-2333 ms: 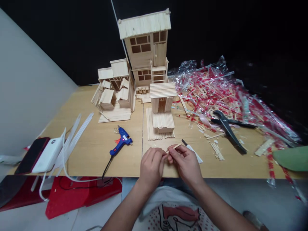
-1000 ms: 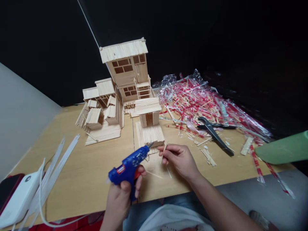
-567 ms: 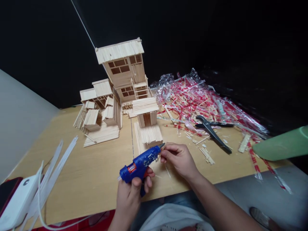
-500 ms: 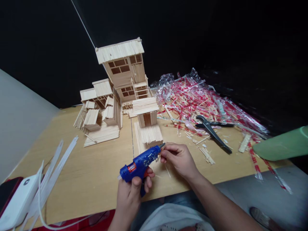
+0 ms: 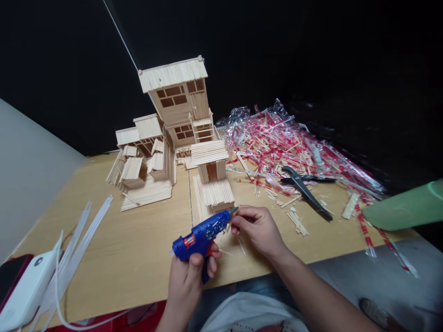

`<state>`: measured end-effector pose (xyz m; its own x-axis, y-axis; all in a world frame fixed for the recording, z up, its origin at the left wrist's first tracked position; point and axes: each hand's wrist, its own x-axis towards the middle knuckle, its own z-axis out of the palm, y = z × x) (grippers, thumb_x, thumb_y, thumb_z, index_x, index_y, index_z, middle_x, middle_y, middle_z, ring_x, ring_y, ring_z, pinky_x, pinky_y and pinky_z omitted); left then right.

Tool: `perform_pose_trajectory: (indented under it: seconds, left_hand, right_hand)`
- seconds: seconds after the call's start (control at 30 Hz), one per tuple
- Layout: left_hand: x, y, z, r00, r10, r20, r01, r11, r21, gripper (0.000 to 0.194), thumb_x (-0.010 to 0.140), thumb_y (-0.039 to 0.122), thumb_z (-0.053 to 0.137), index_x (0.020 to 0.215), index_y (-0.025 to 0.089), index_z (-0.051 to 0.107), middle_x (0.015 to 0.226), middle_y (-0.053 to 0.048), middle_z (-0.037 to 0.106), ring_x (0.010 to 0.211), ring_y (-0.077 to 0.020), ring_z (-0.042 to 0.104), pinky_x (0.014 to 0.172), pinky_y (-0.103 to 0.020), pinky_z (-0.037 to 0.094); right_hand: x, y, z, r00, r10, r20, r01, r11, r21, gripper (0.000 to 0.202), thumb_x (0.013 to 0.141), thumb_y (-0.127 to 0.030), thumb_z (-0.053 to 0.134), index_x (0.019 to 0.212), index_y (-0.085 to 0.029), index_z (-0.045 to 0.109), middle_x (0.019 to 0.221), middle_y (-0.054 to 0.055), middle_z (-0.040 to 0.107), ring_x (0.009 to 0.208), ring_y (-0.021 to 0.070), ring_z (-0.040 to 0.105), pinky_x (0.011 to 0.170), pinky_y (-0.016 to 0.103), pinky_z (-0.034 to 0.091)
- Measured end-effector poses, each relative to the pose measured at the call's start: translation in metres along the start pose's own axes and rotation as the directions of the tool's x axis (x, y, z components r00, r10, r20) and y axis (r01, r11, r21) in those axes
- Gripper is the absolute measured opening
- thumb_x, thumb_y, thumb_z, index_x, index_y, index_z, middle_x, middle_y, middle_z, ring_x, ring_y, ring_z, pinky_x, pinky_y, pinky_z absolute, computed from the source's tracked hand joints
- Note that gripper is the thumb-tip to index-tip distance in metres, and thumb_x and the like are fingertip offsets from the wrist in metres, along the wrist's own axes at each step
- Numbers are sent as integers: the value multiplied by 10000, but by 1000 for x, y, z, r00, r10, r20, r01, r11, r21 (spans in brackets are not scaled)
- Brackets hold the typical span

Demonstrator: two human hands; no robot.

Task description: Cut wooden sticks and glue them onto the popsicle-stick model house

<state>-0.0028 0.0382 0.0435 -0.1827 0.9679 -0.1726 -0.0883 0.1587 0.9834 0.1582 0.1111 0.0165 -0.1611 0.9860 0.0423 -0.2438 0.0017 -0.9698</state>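
Note:
My left hand [image 5: 194,272] is closed around the handle of a blue hot glue gun [image 5: 207,230], whose nozzle points up and to the right. The nozzle tip is at the fingertips of my right hand [image 5: 258,228], which is closed in a pinch. Between those fingers is a short thin wooden stick [image 5: 228,228], mostly hidden by the fingers and the gun. Just beyond the nozzle stands a model house [image 5: 209,152] built from thin wooden sticks, with a small porch-like block [image 5: 218,193] at its front.
On the right lie a heap of wrappers and sticks [image 5: 273,138], black-handled pliers [image 5: 306,193], loose sticks [image 5: 296,223] and a green cylindrical object [image 5: 404,210]. Clear glue sticks [image 5: 88,235], a white power bank [image 5: 29,286] and its cable [image 5: 58,304] lie at left on the wooden table [image 5: 131,258].
Almost nothing differs. Both hands and the glue gun stay in nearly the same place, and the view has shifted very slightly.

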Motion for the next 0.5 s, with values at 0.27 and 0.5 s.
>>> perform_pose_trajectory:
  seconds: [0.27, 0.5]
  left_hand:
    - [0, -1, -2, 1000, -3, 16, 2, 999, 36, 747, 675, 818, 573, 779, 92, 709, 641, -105, 682, 457, -116, 526, 423, -220, 405]
    - [-1, -4, -2, 1000, -17, 3, 17, 1000, -10, 714, 659, 796, 619, 769, 97, 711, 646, -82, 667, 474, -106, 535, 434, -204, 412]
  right_hand:
    - [1, 3, 0, 1000, 16, 10, -16, 1000, 18, 256, 755, -371, 760, 586, -182, 722, 553, 2, 641, 492, 113, 570, 495, 223, 486]
    - [-1, 10, -3, 999, 40, 24, -41, 998, 50, 237, 792, -358, 744, 632, -183, 736, 554, -3, 652, 501, 108, 571, 511, 213, 473]
